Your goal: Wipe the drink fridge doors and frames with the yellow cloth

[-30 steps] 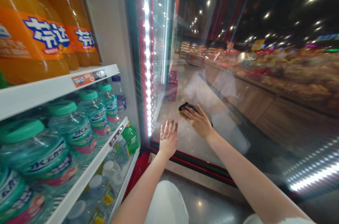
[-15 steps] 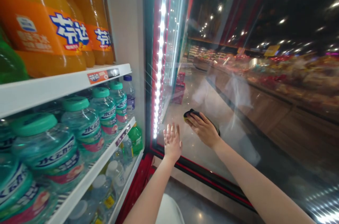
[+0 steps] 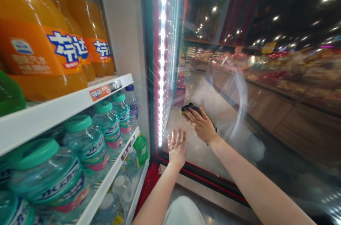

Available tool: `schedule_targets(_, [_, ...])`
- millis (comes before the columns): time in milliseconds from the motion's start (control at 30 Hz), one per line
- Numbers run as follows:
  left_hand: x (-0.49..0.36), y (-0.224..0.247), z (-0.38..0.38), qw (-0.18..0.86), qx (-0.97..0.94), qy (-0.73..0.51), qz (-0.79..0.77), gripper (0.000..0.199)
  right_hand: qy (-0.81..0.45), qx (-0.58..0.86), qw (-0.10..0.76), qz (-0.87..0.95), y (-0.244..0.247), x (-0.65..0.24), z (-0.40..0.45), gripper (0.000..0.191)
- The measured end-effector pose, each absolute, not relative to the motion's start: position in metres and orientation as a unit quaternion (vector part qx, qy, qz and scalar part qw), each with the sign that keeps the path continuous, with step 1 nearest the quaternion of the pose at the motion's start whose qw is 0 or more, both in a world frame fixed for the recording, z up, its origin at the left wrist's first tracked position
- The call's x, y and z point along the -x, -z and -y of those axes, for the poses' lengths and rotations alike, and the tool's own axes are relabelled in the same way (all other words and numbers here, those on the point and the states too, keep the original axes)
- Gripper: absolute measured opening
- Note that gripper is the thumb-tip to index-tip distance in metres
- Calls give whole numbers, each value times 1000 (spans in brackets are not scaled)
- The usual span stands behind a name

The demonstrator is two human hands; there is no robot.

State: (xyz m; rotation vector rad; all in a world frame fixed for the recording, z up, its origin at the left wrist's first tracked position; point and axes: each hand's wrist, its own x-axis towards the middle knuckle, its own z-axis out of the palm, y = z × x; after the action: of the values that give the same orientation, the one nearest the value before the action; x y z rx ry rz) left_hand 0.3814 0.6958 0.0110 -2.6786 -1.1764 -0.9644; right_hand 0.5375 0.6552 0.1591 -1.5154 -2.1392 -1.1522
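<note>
My right hand (image 3: 200, 122) presses a dark cloth (image 3: 195, 107) with a yellowish edge against the glass door (image 3: 226, 154), its fingers laid over the cloth. Pale smears (image 3: 241, 97) show on the glass to the right of and above that hand. Lower and to the left, my left hand (image 3: 177, 148) is open with its fingers spread, close to the door's lower corner. It holds nothing and appears to rest against the glass. The door's black and red frame (image 3: 213, 179) runs below both hands.
At the left, fridge shelves (image 3: 112, 179) hold large orange soda bottles (image 3: 64, 54) and several teal-capped drink bottles (image 3: 87, 143). A bright light strip (image 3: 161, 58) runs up the door's hinge side. Through the glass appears a wooden display counter (image 3: 266, 100). My knee (image 3: 183, 210) is below.
My right hand and the cloth have shifted slightly left and up in view. My left hand sits slightly lower and further right. The shelves appear lower as the camera tilts up.
</note>
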Motion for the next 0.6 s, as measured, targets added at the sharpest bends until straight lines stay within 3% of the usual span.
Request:
schedule_targets(300, [-380, -5, -700, 19, 880, 329, 342, 96, 401, 466, 83, 784, -138, -548, -646, 52])
schedule_targets(500, [-365, -9, -711, 5, 902, 309, 300, 93, 395, 542, 170, 722, -121, -527, -658, 51])
schedule_targets(600, [-351, -11, -718, 5, 886, 318, 336, 87, 383, 537, 173, 731, -112, -524, -657, 52])
